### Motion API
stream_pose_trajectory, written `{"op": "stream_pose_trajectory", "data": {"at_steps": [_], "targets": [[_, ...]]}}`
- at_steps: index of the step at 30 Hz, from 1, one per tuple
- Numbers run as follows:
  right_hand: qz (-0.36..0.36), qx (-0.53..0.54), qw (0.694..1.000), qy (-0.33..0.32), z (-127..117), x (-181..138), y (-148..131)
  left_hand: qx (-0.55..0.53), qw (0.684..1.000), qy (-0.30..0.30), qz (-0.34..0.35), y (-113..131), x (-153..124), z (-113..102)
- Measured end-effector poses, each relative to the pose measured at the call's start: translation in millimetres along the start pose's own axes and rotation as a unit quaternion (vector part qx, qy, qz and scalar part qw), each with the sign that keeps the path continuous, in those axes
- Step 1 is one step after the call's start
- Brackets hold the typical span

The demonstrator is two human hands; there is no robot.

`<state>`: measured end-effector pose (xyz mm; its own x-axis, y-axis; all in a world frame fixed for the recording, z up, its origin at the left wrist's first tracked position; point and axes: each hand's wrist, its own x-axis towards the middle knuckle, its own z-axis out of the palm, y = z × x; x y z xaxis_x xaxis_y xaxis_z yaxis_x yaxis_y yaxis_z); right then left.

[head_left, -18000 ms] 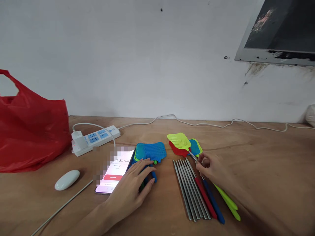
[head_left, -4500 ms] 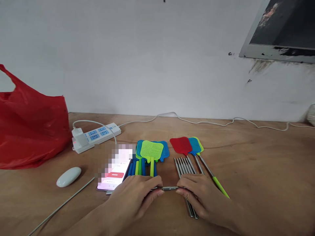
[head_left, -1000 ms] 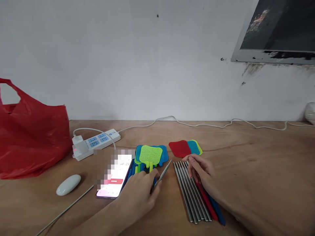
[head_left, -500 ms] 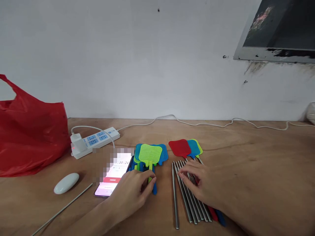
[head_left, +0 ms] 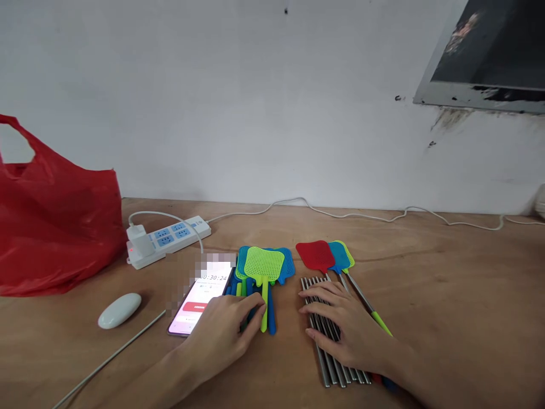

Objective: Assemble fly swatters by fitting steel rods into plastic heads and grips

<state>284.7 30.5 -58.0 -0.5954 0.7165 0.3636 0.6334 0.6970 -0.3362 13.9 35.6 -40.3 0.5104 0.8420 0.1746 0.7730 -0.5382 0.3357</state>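
My left hand (head_left: 225,331) lies with fingers spread on the short plastic handles of a stack of small fly swatter heads (head_left: 264,264), blue ones under a green one. My right hand (head_left: 341,325) rests flat, fingers stretched out, over a row of several metal rods (head_left: 336,372) lying side by side. Behind that hand lie assembled swatters: a red head (head_left: 315,255), a blue head (head_left: 340,253) and a green edge beside it. A rod with a green grip (head_left: 380,322) sticks out to the right of my hand.
A lit phone (head_left: 199,297) lies left of the swatter stack. A white power strip (head_left: 168,239), a white oval object (head_left: 120,310), a grey cable (head_left: 110,356) and a red plastic bag (head_left: 51,224) sit further left on the wooden table (head_left: 460,295). A white cable (head_left: 361,214) runs along the wall.
The loose metal rod that lay apart to the left has been pushed in against the row. My right hand has slid down to lie flat over the rods; my left hand stays on the handles.
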Motion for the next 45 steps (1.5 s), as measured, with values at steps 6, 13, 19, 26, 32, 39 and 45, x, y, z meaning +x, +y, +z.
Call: {"op": "stream_pose_trajectory", "data": {"at_steps": [6, 13, 19, 26, 32, 39, 45], "targets": [[-0.002, 0.017, 1.0, -0.006, 0.0, -1.6, 0.1, -0.007, 1.0, 0.01, 0.007, -0.6, 0.5, -1.3], [0.068, -0.043, 0.992, 0.099, -10.9, 0.8, 14.2, -0.003, 1.0, 0.02, 0.023, -0.9, -0.1, -4.7], [0.262, -0.167, 0.95, 0.028, -23.4, -0.4, 32.8, -0.006, 0.999, 0.012, 0.036, -2.2, -1.4, -2.7], [0.293, -0.149, 0.944, -0.044, -28.6, -0.8, 32.7, 0.001, 0.998, 0.006, 0.057, -3.1, -1.5, -2.5], [0.312, -0.118, 0.942, -0.049, -27.5, -1.3, 29.1, 0.012, 0.998, -0.005, 0.067, -1.6, -3.3, -1.8], [0.332, -0.122, 0.935, -0.028, -20.0, -1.4, 27.9, 0.007, 0.997, 0.0, 0.076, -1.5, -2.9, -2.6], [0.343, -0.05, 0.937, 0.034, -24.2, 2.8, 31.6, -0.003, 0.997, 0.019, 0.076, -3.6, -2.5, -3.0]]}}
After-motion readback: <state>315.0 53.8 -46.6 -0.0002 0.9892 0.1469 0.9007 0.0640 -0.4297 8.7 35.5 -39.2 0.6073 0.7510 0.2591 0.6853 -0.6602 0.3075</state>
